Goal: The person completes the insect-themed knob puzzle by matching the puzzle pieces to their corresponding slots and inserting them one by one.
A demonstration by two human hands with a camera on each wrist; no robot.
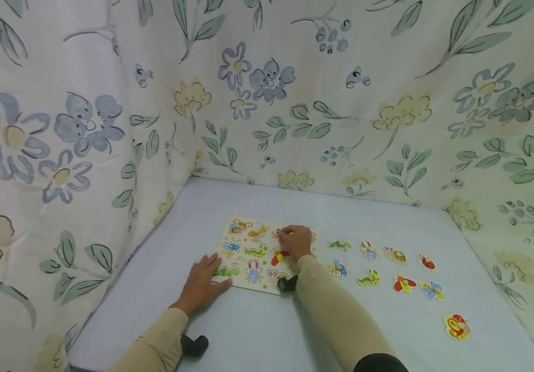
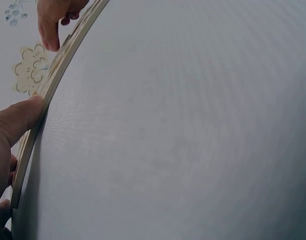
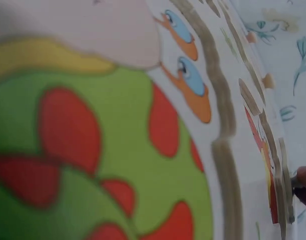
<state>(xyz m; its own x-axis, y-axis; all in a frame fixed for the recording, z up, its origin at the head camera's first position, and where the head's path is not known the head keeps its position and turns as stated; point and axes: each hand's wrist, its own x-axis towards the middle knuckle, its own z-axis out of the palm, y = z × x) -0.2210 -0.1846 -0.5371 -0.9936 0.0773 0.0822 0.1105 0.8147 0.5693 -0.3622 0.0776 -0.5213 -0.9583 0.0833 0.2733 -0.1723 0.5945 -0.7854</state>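
A flat puzzle board (image 1: 243, 285) with colourful insect pictures lies on the table. My left hand (image 1: 203, 285) rests at its near left corner, fingers spread along the left side and thumb on the near edge. In the left wrist view, the thumb (image 2: 20, 117) lies against the board's edge. Over the far right part of the board, my right hand (image 1: 297, 241) pinches a small reddish puzzle piece (image 1: 277, 236), mostly hidden by the fingers. A snail picture (image 3: 127, 120) fills much of the right wrist view, where only the right fingertips (image 3: 305, 182) show.
Several loose pieces lie right of the board, among them a grasshopper (image 1: 339, 245), a caterpillar (image 1: 369, 278), a ladybird (image 1: 426, 262) and a butterfly (image 1: 457, 327) nearest the front. Floral curtains (image 1: 294, 129) hang behind and left of the white table (image 1: 248, 330).
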